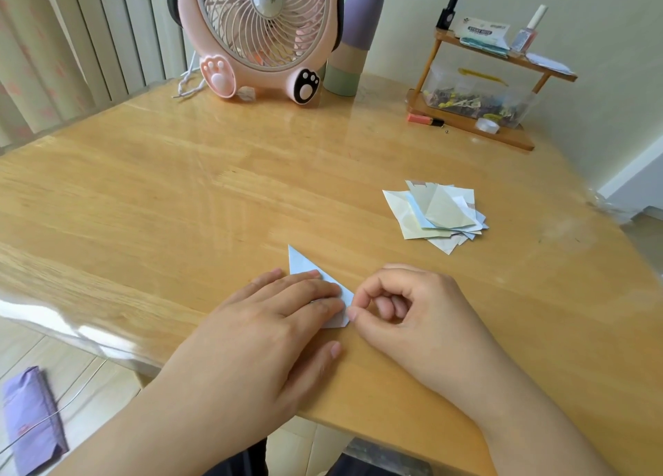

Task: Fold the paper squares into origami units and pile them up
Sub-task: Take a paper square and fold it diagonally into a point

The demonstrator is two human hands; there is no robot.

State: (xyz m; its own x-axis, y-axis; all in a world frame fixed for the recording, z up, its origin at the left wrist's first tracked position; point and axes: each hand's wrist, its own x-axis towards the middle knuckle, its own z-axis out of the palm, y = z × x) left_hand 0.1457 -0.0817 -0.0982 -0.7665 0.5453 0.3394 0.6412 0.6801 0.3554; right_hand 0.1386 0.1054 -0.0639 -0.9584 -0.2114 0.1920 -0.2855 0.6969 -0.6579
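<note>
A wooden table (pixel 179 195) with a shiny clear cover stands by a pale wall and a striped curtain.

Near the front edge of the table lies a small light blue paper (pixel 305 265), folded into a pointy shape. Its sharp tip points away from the person. Most of it is hidden under the left hand (pixel 272 317). That hand lies flat on the paper with its fingers straight and pressing down, and its thumb rests on the wood beside it.

The right hand (pixel 405 310) is just beside the paper's right edge. Its fingers are curled in, and the thumb and first finger meet at the paper's corner. It looks like a pinch on that corner, but the spot is small and hard to see.

Further back and to the right, well apart from the hands, sits a messy pile of folded papers (pixel 436 211) in pale green, blue and white.

At the far side stands a pink fan (pixel 265 34) with paw feet. Beside it is a purple and green bottle (pixel 351 34). In the far right corner is a little wooden shelf (pixel 473 124) with small bottles and a clear box on it.
</note>
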